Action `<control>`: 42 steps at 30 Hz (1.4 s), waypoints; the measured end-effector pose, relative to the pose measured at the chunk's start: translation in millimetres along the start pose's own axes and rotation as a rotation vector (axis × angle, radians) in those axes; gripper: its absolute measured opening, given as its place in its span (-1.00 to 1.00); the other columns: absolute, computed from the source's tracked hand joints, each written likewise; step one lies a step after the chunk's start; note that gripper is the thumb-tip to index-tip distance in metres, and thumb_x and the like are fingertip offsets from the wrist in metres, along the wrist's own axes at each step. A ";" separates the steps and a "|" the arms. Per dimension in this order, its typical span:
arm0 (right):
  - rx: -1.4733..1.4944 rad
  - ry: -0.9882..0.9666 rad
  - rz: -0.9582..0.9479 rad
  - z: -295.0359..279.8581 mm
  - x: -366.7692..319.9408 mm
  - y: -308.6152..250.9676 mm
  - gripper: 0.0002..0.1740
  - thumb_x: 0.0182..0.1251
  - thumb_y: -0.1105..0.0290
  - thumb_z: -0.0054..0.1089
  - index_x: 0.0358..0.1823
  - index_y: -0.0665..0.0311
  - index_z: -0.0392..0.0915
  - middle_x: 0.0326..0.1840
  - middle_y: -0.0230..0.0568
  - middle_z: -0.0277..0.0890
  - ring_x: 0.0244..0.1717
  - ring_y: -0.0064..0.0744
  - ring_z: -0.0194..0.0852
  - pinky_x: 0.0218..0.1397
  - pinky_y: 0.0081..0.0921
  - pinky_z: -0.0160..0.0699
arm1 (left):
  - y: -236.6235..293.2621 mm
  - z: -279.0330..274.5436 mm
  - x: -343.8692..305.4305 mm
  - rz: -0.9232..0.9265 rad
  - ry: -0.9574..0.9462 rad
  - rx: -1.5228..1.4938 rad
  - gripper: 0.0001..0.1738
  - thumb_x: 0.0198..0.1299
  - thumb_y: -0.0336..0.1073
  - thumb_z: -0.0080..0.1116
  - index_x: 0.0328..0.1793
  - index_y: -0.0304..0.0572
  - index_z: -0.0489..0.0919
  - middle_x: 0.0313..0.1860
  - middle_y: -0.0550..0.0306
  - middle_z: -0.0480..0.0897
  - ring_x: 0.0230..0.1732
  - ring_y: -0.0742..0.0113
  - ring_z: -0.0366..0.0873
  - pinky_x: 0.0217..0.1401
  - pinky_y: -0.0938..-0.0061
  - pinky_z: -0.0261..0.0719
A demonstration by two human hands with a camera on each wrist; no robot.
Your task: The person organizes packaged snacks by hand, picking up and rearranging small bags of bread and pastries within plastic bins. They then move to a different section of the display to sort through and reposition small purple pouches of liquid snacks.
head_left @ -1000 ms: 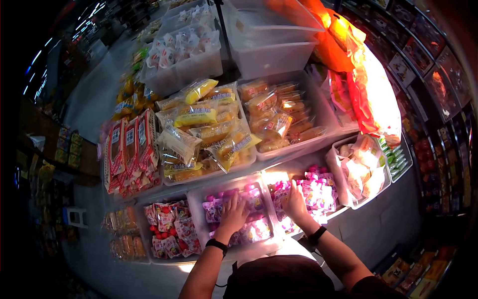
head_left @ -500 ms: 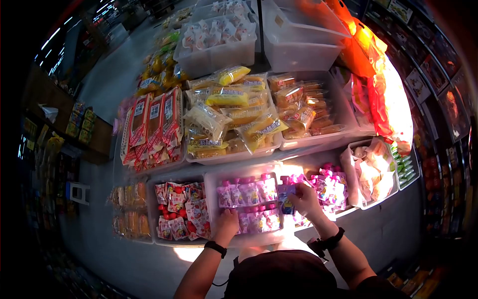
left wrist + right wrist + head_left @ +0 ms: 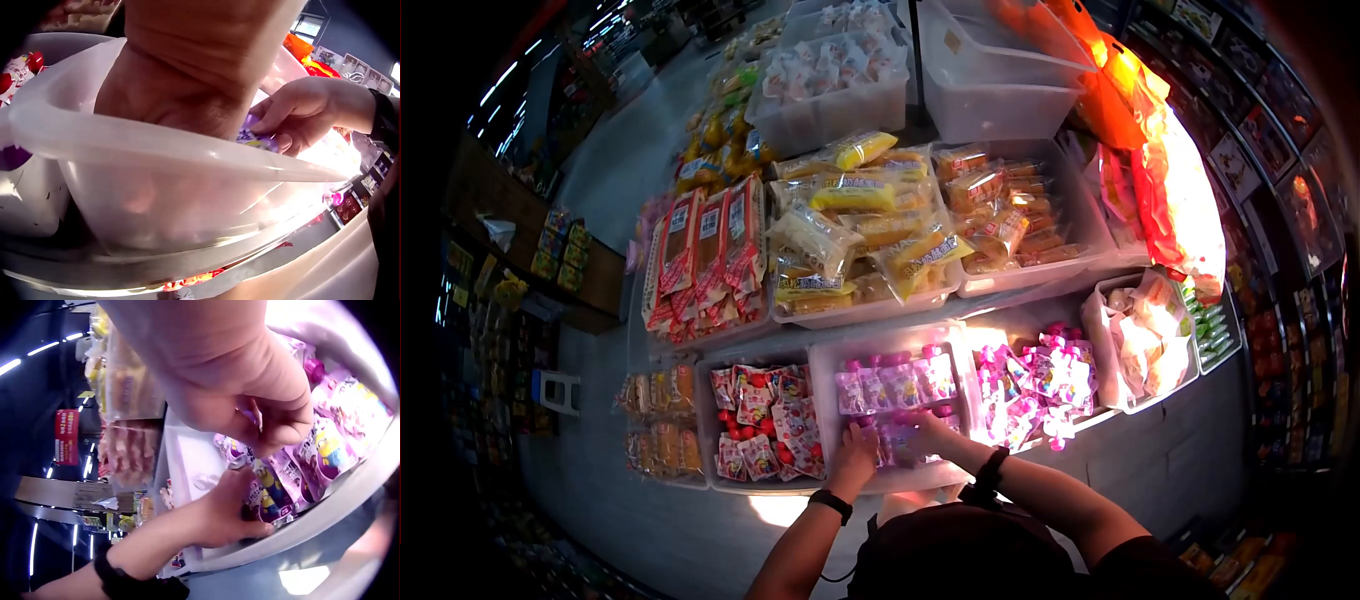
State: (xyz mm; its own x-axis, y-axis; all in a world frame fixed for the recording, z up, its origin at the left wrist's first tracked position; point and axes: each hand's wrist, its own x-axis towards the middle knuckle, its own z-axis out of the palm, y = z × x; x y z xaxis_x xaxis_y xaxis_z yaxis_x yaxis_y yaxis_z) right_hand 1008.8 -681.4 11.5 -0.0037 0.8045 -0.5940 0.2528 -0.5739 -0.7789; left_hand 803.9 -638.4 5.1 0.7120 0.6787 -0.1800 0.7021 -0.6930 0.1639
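Purple spouted pouches with cartoon pictures stand in rows inside a translucent plastic bin. At the bin's near left corner, my left hand has its thumb and fingers around the end pouch of the near row. Just to its right is my right hand, low over the same row. In the left wrist view, the right hand pinches a purple pouch between thumb and fingers. The bin's wall and my wrist hide the left fingers there.
Red-capped pouches fill the bin on the left. More purple pouches lie loosely heaped on the right. Behind are bins of wrapped bread and an orange-red bag. A white stool stands on the floor.
My right hand has gone from the right-hand heap, with a pouch picked up there, left into the middle bin. The left hand has moved from over the rows to the bin's near left corner.
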 end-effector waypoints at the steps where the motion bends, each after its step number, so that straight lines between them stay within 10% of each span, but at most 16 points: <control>1: 0.049 -0.051 0.052 8.1 6.2 -5.9 -0.53 0.22 0.54 0.11 0.20 0.14 0.53 -0.32 -0.12 0.64 -0.33 -0.35 0.64 -0.30 -0.37 0.60 | -1.8 -1.3 1.4 -0.016 -0.068 -0.037 -0.61 0.02 -0.39 0.19 0.04 -0.20 0.48 -0.03 -0.20 0.38 -0.07 -0.22 0.46 -0.05 0.08 0.58; 6: -0.377 0.088 -0.023 38.5 57.3 54.6 -0.41 0.24 0.57 0.08 0.33 0.03 0.43 -0.18 0.01 0.65 -0.30 -0.10 0.68 -0.30 -0.29 0.65 | -12.2 -11.4 13.0 -0.053 -0.186 -0.161 -0.64 -0.01 -0.44 0.20 -0.02 -0.23 0.49 0.03 -0.21 0.35 0.03 -0.28 0.40 0.08 0.03 0.52; 9: -0.348 0.076 -0.148 34.1 53.0 50.4 -0.73 0.14 0.50 0.06 -0.14 0.42 0.57 -0.28 0.19 0.64 -0.22 0.16 0.67 -0.20 -0.06 0.66 | -9.8 -20.1 16.5 -0.117 -0.199 -0.222 -0.68 -0.03 -0.47 0.21 -0.08 -0.24 0.52 0.02 -0.18 0.36 0.07 -0.25 0.38 0.11 0.05 0.50; 12: -0.605 -0.104 -0.375 49.9 78.2 76.7 -0.74 0.10 0.51 0.10 -0.16 0.43 0.58 -0.27 0.21 0.63 -0.22 0.14 0.67 -0.17 -0.06 0.66 | -14.1 -15.8 14.9 -0.053 -0.116 -0.257 -0.73 -0.07 -0.51 0.22 -0.17 -0.24 0.55 0.01 -0.17 0.37 0.08 -0.21 0.38 0.10 0.08 0.50; 23: -0.577 -0.148 -0.044 22.1 22.2 -0.2 -0.78 0.11 0.50 0.14 -0.25 0.53 0.54 -0.36 0.13 0.63 -0.33 -0.01 0.71 -0.27 -0.17 0.70 | -13.8 -25.2 28.4 -0.146 0.006 -0.644 -0.80 -0.12 -0.59 0.18 -0.34 -0.18 0.51 -0.23 -0.11 0.54 -0.13 -0.15 0.51 -0.08 0.13 0.50; 30: -0.409 -0.072 0.002 23.1 12.9 -6.7 -0.55 0.19 0.46 0.06 0.10 0.54 0.41 -0.30 0.29 0.61 -0.28 0.08 0.70 -0.30 -0.18 0.68 | -14.1 -6.6 23.5 -0.145 -0.102 -0.611 -0.75 -0.04 -0.53 0.22 -0.19 -0.22 0.50 -0.14 -0.17 0.56 -0.04 -0.19 0.54 0.00 0.10 0.53; 36: -0.708 0.050 -0.063 34.5 -5.5 -24.2 -0.70 0.29 0.43 0.07 -0.06 0.54 0.45 -0.25 0.29 0.60 -0.14 0.11 0.67 -0.18 -0.17 0.68 | 2.0 -41.1 22.8 -0.005 -0.234 -0.292 -0.56 0.07 -0.26 0.31 0.04 -0.24 0.44 0.01 -0.20 0.52 0.06 -0.22 0.53 0.08 0.05 0.54; 39: -0.875 0.005 -0.397 59.1 11.6 43.6 -0.57 0.29 0.27 0.15 0.03 0.50 0.46 -0.20 0.28 0.60 -0.13 0.09 0.65 -0.04 -0.11 0.63 | 16.8 -51.0 21.0 -0.023 -0.390 -0.218 -0.39 0.16 -0.10 0.26 0.26 -0.21 0.38 0.30 -0.30 0.35 0.28 -0.25 0.38 0.27 0.02 0.43; 42: -0.837 -0.465 -0.123 11.4 -29.3 -11.4 -0.53 0.30 0.18 0.15 0.08 0.41 0.48 -0.16 0.16 0.62 -0.08 0.08 0.63 0.05 -0.07 0.58 | 24.2 -39.4 9.0 0.048 -0.493 -0.277 -0.29 0.25 0.05 0.12 0.46 -0.07 0.27 0.55 -0.31 0.04 0.50 -0.22 0.13 0.47 0.03 0.22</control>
State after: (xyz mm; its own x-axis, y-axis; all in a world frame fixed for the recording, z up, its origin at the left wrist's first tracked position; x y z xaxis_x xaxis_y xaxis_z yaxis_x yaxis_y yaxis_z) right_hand 995.0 -700.2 35.4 -0.4134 0.6077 -0.6781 0.8324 -0.0495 -0.5519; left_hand 827.9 -639.4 45.7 0.6992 0.4084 -0.5867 0.6938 -0.5856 0.4192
